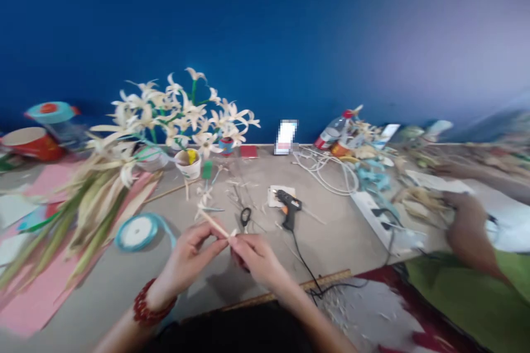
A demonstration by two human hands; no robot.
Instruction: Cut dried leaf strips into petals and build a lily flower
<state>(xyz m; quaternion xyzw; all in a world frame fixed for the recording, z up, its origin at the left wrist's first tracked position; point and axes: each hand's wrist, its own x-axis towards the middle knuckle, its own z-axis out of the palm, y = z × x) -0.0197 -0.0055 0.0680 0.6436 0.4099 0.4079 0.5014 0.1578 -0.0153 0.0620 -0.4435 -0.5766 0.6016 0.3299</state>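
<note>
Cream-coloured, a straight, slender stick (215, 223) is pinched in both hands (188, 256) (a round blue-ribbon roll (137, 232) lies nearby).

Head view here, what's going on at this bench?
The person's left hand and right hand pinch a thin pale strip above the table. A glue gun lies beyond them, untouched. A blue ribbon roll sits beside the left hand; white flowers stand behind. Another person's hand shows at far right.

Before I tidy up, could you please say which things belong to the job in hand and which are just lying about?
Likely the job's: pale strip being held; glue gun; white flowers.
Probably just lying about: phone; bottle; red tub.
</note>
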